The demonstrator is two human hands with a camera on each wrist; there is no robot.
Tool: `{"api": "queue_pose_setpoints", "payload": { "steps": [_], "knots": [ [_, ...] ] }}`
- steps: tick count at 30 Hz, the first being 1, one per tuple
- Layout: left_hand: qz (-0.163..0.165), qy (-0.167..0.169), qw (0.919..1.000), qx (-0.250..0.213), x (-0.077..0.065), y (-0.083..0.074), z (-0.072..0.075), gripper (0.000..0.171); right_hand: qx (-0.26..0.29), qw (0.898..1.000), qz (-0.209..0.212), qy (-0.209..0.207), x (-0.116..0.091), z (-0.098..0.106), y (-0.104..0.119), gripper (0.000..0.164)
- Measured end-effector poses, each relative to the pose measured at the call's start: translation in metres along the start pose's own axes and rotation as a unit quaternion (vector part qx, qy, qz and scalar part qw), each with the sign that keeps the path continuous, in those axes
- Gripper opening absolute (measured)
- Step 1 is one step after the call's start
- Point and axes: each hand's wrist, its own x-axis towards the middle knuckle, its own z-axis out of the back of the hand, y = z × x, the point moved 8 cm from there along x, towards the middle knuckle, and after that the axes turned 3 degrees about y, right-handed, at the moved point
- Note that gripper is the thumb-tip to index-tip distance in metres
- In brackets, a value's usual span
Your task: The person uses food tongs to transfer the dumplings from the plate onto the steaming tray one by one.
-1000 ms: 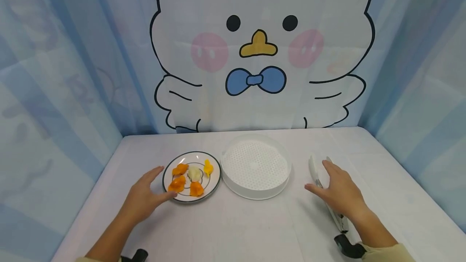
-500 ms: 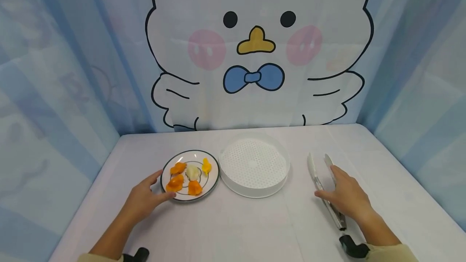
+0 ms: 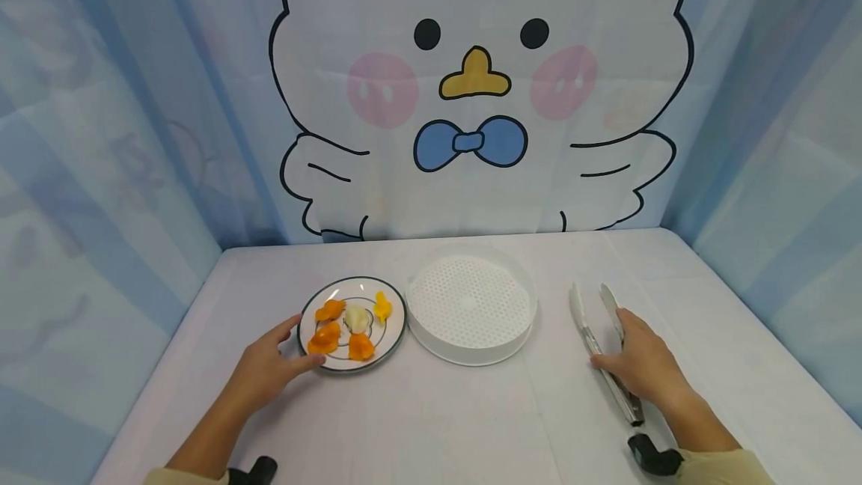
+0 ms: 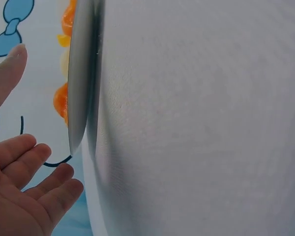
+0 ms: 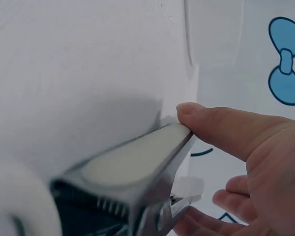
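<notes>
In the head view my right hand (image 3: 649,369) spans a pair of metal tongs (image 3: 616,395) with pale inlaid handles, lying on the table. The right wrist view shows my thumb against one arm of the tongs (image 5: 137,160) and my fingers curled at the other side. On the left, a white plate (image 3: 342,367) with dark rings bears orange pieces (image 3: 361,346), a yellow piece (image 3: 382,307) and a cream piece (image 3: 357,319). Beside its rim hovers my left hand (image 3: 266,369), thumb and fingers spread; in the left wrist view they appear apart from the plate (image 4: 81,83).
Right of the plate, almost touching it, stands a round white perforated tray (image 3: 471,354). A white cloth covers the table (image 3: 444,425). Printed curtains (image 3: 471,193) rise at the back and both sides. A black strap mount (image 3: 653,456) sits at my right wrist.
My right hand has lowered and shifted slightly right, its thumb and fingers closing in on the tongs. The left hand stays beside the plate. The head view has shifted a little.
</notes>
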Motion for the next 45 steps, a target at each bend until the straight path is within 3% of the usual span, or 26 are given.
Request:
{"api": "queue_pose_setpoints", "payload": {
  "steps": [8,16,26,45],
  "knots": [
    [0.005,0.001,1.0,0.0,0.0,0.0,0.0,0.093,0.024,0.999,-0.013,0.021,-0.001,-0.004,0.001,0.091],
    [0.006,0.002,1.0,-0.005,0.0,0.002,0.0,0.093,0.019,1.0,-0.014,0.015,-0.001,-0.007,-0.001,0.083],
    [0.011,0.013,0.9996,-0.023,0.006,0.01,0.0,0.091,0.002,0.998,-0.045,0.038,0.002,-0.006,-0.007,0.099],
    [0.013,0.013,0.9997,-0.016,0.017,0.01,-0.004,0.087,-0.007,0.996,-0.074,0.041,0.006,-0.01,-0.017,0.098]
  ]
}}
